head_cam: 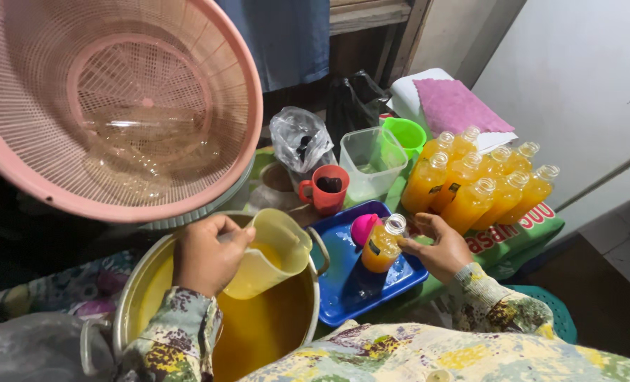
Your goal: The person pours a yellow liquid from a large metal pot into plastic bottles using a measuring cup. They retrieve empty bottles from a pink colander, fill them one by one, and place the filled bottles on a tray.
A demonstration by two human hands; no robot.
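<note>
We note one pink colander [117, 106] above one metal pot [145, 283] of orange liquid. One blue tray [343, 283] lies right of the pot — ten filled bottles [471, 184] stand clustered beyond it. Our left hand [209, 255] grips one yellow jug [272, 255], spout toward the tray. Our right hand [439, 247] clasps one bottle [382, 244] on the tray — long axis near upright, uncapped mouth tilted slightly right.

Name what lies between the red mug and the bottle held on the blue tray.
In the head view, a pink funnel sits on the blue tray, between the red mug and the bottle that the right hand holds.
</note>
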